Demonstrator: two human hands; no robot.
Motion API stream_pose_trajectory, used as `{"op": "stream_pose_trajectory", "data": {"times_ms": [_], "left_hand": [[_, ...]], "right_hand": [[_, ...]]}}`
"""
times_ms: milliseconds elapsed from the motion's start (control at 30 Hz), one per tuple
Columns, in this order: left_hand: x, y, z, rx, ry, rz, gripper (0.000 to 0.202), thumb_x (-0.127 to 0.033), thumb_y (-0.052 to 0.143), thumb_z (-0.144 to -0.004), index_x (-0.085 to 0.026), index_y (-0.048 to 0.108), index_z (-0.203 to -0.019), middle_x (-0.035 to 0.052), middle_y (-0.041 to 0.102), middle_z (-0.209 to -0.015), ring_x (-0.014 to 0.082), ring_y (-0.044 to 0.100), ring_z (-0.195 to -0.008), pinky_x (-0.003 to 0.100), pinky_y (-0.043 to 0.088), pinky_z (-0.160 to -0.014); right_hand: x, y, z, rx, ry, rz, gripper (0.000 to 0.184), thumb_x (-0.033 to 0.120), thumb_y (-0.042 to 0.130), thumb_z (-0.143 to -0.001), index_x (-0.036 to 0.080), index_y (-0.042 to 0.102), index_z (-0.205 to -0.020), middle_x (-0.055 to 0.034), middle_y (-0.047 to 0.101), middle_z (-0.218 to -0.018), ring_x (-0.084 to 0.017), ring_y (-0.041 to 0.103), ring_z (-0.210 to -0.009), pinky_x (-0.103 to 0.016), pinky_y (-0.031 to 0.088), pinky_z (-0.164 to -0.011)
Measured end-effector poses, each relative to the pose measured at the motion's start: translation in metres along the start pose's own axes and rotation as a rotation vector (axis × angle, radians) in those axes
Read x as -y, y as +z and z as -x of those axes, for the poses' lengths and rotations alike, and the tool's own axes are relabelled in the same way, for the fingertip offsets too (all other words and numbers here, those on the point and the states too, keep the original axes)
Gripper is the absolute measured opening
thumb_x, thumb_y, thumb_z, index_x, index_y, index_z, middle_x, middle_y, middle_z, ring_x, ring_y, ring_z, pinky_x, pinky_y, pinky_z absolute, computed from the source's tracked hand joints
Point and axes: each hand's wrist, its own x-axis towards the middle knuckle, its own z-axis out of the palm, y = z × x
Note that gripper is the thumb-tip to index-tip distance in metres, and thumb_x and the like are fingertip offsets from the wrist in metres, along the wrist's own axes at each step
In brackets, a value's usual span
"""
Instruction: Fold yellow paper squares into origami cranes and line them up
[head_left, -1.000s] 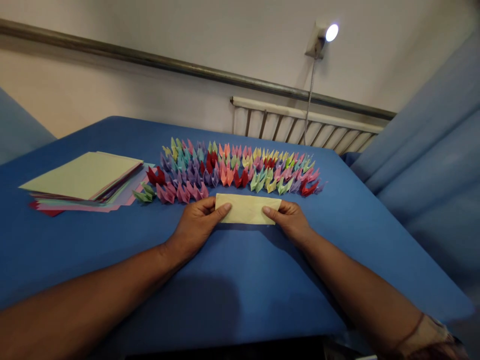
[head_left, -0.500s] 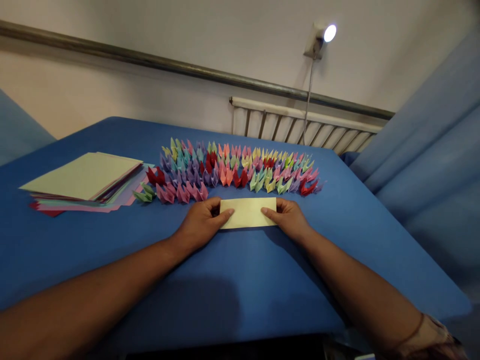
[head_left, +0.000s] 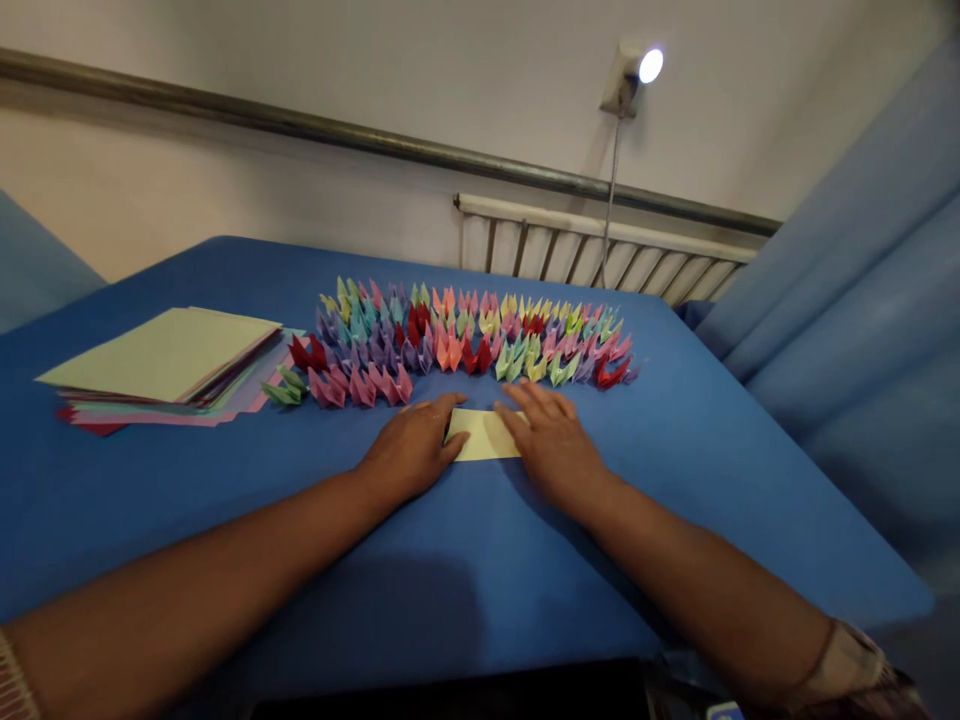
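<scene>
On the near part of the blue table (head_left: 450, 580), both hands lay palm down on a folded strip of pale yellow paper (head_left: 484, 436). The left hand (head_left: 411, 452) covered its left end and the right hand (head_left: 551, 445) its right end, with the fingers stretched flat and clasping nothing. The crease would probably set best with the edges lined up and firm, even pressure run along the fold. Just beyond the strip stood rows of small folded paper shapes (head_left: 465, 340) in many colours, packed close together. To the left lay a stack of coloured sheets (head_left: 169, 355), loose on the table; no box or tray held any of it. Farther back, a lamp (head_left: 637, 72) shone on the wall.
</scene>
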Motion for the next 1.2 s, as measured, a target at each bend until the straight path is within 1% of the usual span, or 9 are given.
{"op": "stream_pose_trajectory", "data": {"times_ms": [100, 200, 300, 367, 467, 700, 867, 1033, 1200], "left_hand": [[0.001, -0.002, -0.001, 0.009, 0.003, -0.01, 0.049, -0.031, 0.055, -0.088, -0.015, 0.048, -0.134, 0.0092, 0.067, -0.094, 0.0268, 0.064, -0.09, 0.039, 0.049, -0.082], [-0.001, -0.005, 0.001, -0.042, 0.032, -0.02, 0.051, -0.027, 0.055, -0.087, -0.011, 0.047, -0.135, 0.0145, 0.065, -0.112, 0.0292, 0.061, -0.105, 0.043, 0.047, -0.094], [-0.009, -0.002, 0.009, -0.164, 0.152, -0.04, 0.055, -0.024, 0.052, -0.088, -0.008, 0.04, -0.14, 0.0184, 0.042, -0.147, 0.0312, 0.036, -0.137, 0.047, 0.029, -0.114], [-0.017, 0.005, 0.018, -0.102, 0.271, 0.018, 0.057, -0.032, 0.047, -0.093, -0.013, 0.032, -0.145, 0.0151, 0.033, -0.154, 0.028, 0.025, -0.144, 0.047, 0.024, -0.117], [-0.026, 0.015, 0.03, 0.155, 0.444, 0.1, 0.083, -0.06, 0.048, -0.089, -0.012, 0.018, -0.151, 0.0174, 0.027, -0.156, 0.0297, 0.02, -0.146, 0.046, 0.024, -0.117], [-0.016, 0.004, 0.04, 0.36, 0.364, -0.036, 0.107, -0.08, 0.036, -0.081, -0.002, 0.013, -0.152, 0.0261, 0.008, -0.158, 0.0361, 0.004, -0.148, 0.051, 0.011, -0.118], [-0.011, -0.004, 0.042, 0.425, 0.368, -0.061, 0.106, -0.082, 0.036, -0.079, -0.009, 0.016, -0.153, 0.0246, 0.004, -0.159, 0.039, 0.001, -0.147, 0.053, 0.011, -0.117], [-0.013, -0.004, 0.041, 0.404, 0.38, -0.058, 0.101, -0.082, 0.037, -0.078, -0.015, 0.023, -0.152, 0.0223, 0.007, -0.16, 0.0406, 0.003, -0.147, 0.054, 0.011, -0.116], [-0.011, -0.002, 0.041, 0.372, 0.386, -0.065, 0.098, -0.081, 0.04, -0.078, -0.02, 0.025, -0.152, 0.0211, 0.01, -0.16, 0.0429, 0.006, -0.146, 0.057, 0.014, -0.114]], "right_hand": [[0.01, 0.002, 0.009, 0.213, -0.169, -0.114, 0.046, 0.026, 0.039, -0.099, 0.011, 0.043, -0.142, -0.0137, 0.04, -0.151, -0.025, 0.033, -0.141, -0.039, 0.029, -0.114], [0.016, 0.001, 0.017, 0.288, -0.157, -0.171, 0.072, 0.052, 0.043, -0.095, 0.007, 0.029, -0.15, -0.0191, 0.025, -0.157, -0.032, 0.021, -0.145, -0.045, 0.022, -0.117], [0.017, 0.0, 0.02, 0.326, -0.169, -0.194, 0.084, 0.064, 0.041, -0.091, 0.009, 0.024, -0.152, -0.0219, 0.016, -0.159, -0.036, 0.011, -0.147, -0.053, 0.017, -0.116], [0.016, 0.001, 0.02, 0.342, -0.184, -0.201, 0.083, 0.065, 0.04, -0.091, 0.01, 0.024, -0.152, -0.023, 0.016, -0.158, -0.036, 0.009, -0.147, -0.055, 0.016, -0.116], [0.015, 0.003, 0.018, 0.365, -0.179, -0.198, 0.08, 0.062, 0.039, -0.093, 0.009, 0.025, -0.151, -0.0237, 0.019, -0.157, -0.035, 0.011, -0.147, -0.056, 0.014, -0.116], [0.015, -0.006, 0.018, 0.399, -0.162, -0.179, 0.087, 0.066, 0.045, -0.089, 0.012, 0.021, -0.153, -0.0218, 0.013, -0.159, -0.037, 0.011, -0.147, -0.056, 0.015, -0.115], [0.011, -0.018, 0.028, 0.413, -0.131, -0.15, 0.083, 0.063, 0.047, -0.089, 0.013, 0.025, -0.152, -0.0197, 0.017, -0.159, -0.036, 0.014, -0.147, -0.055, 0.02, -0.115], [-0.001, -0.023, 0.053, 0.364, 0.002, -0.085, 0.076, 0.057, 0.046, -0.092, 0.012, 0.03, -0.15, -0.0159, 0.024, -0.158, -0.033, 0.022, -0.145, -0.053, 0.027, -0.113], [-0.013, -0.021, 0.06, 0.266, 0.224, 0.076, 0.069, 0.052, 0.045, -0.094, 0.001, 0.044, -0.141, -0.0249, 0.036, -0.15, -0.04, 0.032, -0.139, -0.058, 0.029, -0.109]]}}
